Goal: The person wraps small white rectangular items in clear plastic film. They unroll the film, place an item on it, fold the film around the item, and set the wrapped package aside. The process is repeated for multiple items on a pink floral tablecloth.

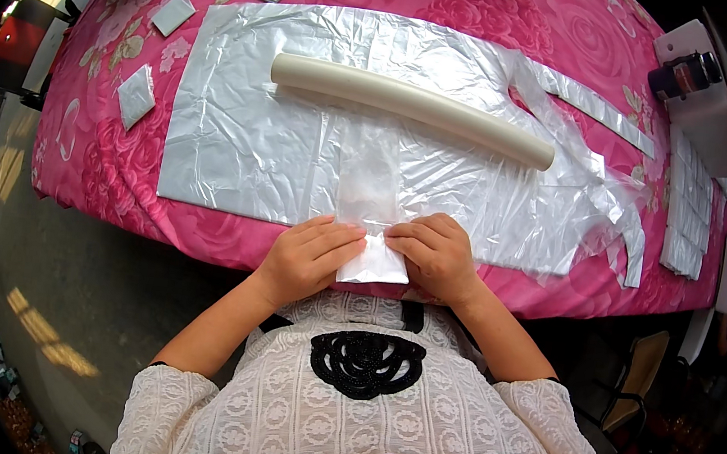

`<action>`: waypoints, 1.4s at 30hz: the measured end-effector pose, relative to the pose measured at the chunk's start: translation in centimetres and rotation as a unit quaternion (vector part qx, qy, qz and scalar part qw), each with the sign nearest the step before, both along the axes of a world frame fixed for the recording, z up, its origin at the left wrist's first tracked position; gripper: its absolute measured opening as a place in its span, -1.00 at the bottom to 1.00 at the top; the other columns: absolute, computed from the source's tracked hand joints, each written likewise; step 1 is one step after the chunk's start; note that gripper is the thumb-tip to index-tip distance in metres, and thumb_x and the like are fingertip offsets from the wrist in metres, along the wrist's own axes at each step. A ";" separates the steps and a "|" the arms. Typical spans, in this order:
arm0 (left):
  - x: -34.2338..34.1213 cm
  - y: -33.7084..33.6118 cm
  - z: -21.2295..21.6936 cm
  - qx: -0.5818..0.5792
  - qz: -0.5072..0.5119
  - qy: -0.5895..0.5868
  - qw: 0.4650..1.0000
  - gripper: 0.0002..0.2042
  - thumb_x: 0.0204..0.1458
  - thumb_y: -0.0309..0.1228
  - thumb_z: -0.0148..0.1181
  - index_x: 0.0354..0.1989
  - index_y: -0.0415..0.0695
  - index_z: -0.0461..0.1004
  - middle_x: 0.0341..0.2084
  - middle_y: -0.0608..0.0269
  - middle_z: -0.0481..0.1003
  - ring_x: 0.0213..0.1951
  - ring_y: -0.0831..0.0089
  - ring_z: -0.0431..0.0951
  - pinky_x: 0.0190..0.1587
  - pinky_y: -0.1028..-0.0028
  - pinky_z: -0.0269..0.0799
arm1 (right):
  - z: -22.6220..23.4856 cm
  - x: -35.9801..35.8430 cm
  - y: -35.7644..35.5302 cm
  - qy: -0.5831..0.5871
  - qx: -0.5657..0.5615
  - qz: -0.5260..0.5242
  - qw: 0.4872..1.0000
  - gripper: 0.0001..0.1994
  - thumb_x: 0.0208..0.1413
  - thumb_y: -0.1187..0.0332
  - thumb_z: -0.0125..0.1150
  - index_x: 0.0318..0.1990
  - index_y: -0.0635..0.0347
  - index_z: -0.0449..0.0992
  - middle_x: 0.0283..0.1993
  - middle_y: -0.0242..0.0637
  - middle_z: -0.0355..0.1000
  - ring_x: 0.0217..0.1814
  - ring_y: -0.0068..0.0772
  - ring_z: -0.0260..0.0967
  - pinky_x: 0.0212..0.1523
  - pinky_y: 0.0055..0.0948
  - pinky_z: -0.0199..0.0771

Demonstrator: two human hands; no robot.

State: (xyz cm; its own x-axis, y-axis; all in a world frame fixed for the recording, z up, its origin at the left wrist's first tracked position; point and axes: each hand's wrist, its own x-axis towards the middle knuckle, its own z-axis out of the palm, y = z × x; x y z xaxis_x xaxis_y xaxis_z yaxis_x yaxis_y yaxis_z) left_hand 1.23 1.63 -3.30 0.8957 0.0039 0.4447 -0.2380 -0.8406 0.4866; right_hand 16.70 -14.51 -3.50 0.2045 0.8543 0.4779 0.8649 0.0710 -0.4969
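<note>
My left hand and my right hand meet near the front edge of the table. Between them sits a small white folded plastic packet, its two sides gripped by my closed fingers. From it a narrow folded strip of translucent plastic runs away from me across a stack of thin white plastic aprons, spread flat. Their narrower ends with straps point right. Lying crosswise over strip and stack is a long cream-coloured tube. My fingertips partly hide the packet's far edge.
A pink rose-patterned cloth covers the table. Three small folded packets lie at the far left. A long folded strip and stacked folded plastic are on the right, near a dark jar on a white box. A chair stands lower right.
</note>
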 end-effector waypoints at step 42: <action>6.8 -0.5 -1.0 0.066 0.145 0.166 0.973 -0.20 -0.16 -0.09 0.15 0.21 -0.34 0.01 0.23 -0.11 0.02 0.29 0.12 -0.02 0.27 0.11 -0.15 | 2.5 2.6 6.0 0.238 -0.329 -0.212 0.889 -0.72 -0.04 0.20 0.10 -0.53 0.24 0.55 -0.55 -0.09 0.45 -0.45 -0.06 0.42 -0.37 -0.18 0.41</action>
